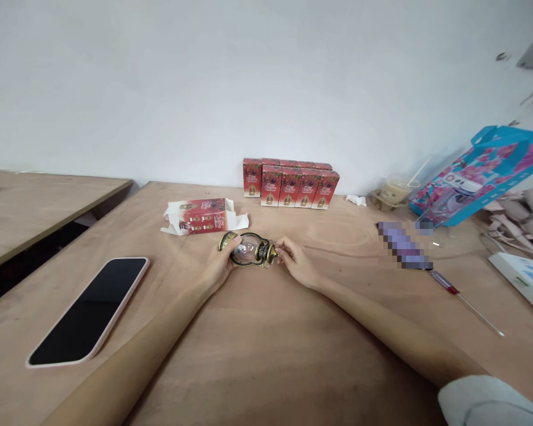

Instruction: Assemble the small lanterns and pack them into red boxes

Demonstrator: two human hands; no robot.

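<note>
A small lantern (249, 248) with a clear bulb and a black-and-gold frame lies on its side, its top pointing right. My left hand (220, 263) is closed around its base, thumb on top. At the other end, the curled fingers of my right hand (296, 260) pinch at the lantern's pointed cap; what exactly lies between the fingertips is partly hidden. Just behind the lantern, to the left, an opened red box (204, 216) with lantern pictures lies on its side, its white flaps spread.
Several red boxes (288, 186) stand in rows by the wall. A phone (91, 310) lies at left on the wooden table (231, 367). To the right are a drink cup (397, 190), a floral bag (479, 171), a blurred purple item (404, 245) and a screwdriver (448, 284).
</note>
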